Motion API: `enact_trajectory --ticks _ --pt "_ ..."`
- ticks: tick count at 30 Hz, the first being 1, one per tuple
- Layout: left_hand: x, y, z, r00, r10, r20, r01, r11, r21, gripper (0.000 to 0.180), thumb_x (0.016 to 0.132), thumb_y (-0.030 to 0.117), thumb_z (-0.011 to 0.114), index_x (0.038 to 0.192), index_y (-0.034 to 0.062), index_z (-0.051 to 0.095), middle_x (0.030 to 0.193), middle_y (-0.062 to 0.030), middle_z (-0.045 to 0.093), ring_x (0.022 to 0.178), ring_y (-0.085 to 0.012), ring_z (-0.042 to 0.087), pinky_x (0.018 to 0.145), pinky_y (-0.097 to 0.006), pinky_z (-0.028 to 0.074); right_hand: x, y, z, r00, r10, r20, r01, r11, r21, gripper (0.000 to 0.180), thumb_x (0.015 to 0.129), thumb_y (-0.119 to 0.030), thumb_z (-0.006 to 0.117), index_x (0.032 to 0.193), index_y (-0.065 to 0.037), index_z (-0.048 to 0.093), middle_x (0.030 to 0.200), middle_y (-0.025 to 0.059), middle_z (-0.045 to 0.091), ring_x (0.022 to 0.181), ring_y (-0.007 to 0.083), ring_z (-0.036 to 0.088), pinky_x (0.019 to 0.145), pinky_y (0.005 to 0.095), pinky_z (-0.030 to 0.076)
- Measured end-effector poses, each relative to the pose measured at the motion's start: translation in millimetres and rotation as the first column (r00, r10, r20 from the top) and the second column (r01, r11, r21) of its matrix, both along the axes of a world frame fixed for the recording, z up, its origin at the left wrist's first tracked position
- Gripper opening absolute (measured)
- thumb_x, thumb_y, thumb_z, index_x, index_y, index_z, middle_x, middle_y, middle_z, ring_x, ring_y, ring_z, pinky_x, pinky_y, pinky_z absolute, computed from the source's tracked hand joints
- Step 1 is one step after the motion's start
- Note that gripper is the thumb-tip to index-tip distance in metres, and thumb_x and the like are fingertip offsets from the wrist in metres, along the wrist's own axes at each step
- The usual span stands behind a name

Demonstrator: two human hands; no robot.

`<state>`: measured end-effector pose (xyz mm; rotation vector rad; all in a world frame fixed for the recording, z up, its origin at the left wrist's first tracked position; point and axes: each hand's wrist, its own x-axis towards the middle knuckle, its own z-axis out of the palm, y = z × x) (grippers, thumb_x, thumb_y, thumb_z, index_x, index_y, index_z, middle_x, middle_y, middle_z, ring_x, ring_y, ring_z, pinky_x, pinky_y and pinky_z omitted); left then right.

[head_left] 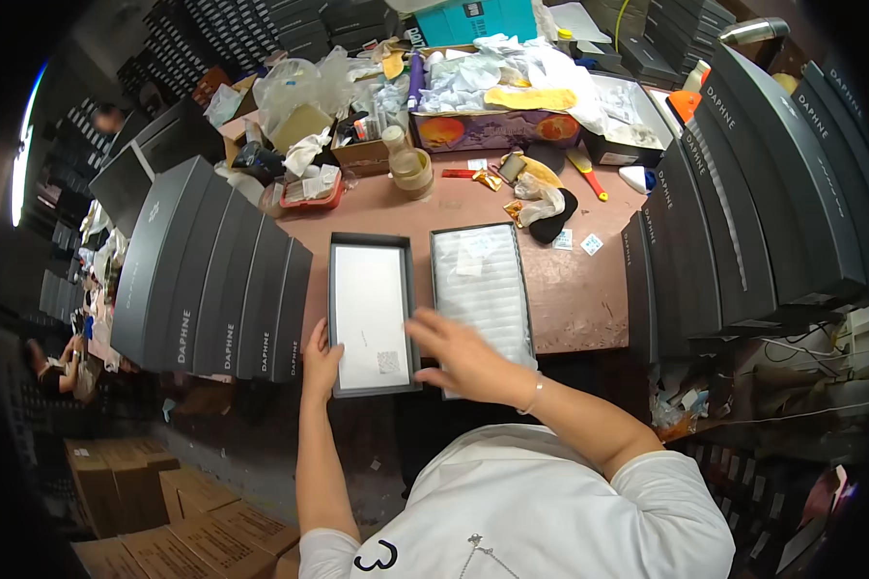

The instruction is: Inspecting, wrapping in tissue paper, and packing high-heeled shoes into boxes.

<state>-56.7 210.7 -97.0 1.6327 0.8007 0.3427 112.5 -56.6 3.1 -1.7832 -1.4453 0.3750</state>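
Observation:
Side by side at the table's near edge lie two dark grey shoebox parts. The left one is an open tray with a white inside [369,289] and a small printed patch near its front; whether it is lid or base I cannot tell. My left hand [321,362] grips its left side near the front corner. The other is a shoebox [479,280] filled with white wrapping, a small paper slip on top. My right hand [465,359], fingers apart and holding nothing, hovers over the gap between the two, partly covering the front of the filled box.
Tall rows of dark shoeboxes stand at the left [212,280] and right [734,203]. Behind are a purple carton [497,130] of crumpled paper, a jar [410,172], a red tray [314,193], a red-and-yellow tool [589,176] and a black pad [553,220]. Brown cartons [174,511] sit lower left.

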Motion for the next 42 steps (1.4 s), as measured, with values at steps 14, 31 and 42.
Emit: enact_trajectory --ticks 14,31,42 --pt "-225 -186 -150 0.829 -0.084 -0.553 0.289 0.911 0.295 0.047 0.077 -0.002 0.055 0.124 0.0075 0.055 0.115 -0.0191 0.060 0.113 -0.0327 0.055 0.094 -0.038 0.045 54 -75 -43 0.862 -0.451 0.230 0.483 0.869 -0.107 0.014 0.082 -0.008 0.064 0.091 -0.003 0.055 0.119 0.0195 0.056 0.111 0.0388 0.049 0.097 0.0511 0.035" --pt "78 -42 -2 0.987 0.159 0.019 -0.157 0.982 -0.101 0.060 0.087 0.021 0.066 0.138 -0.0001 0.040 0.111 -0.0142 0.059 0.099 -0.0206 0.057 0.089 -0.033 0.046 106 -23 -17 0.956 -0.245 0.161 0.292 0.839 -0.460 0.016 0.076 -0.002 0.067 0.090 -0.001 0.058 0.097 0.0164 0.054 0.099 0.0378 0.051 0.088 0.0420 0.042" --pt "61 -1 30 0.991 -0.055 -0.118 0.051 0.998 -0.039 0.011 0.093 0.008 0.055 0.092 -0.0019 0.058 0.083 -0.0068 0.061 0.075 -0.0104 0.055 0.066 -0.024 0.044 -60 -275 -122 0.354 -0.932 -0.074 0.423 0.230 -0.877 0.007 0.085 -0.005 0.056 0.087 0.001 0.060 0.074 0.0125 0.066 0.070 0.0202 0.066 0.063 0.0333 0.051"
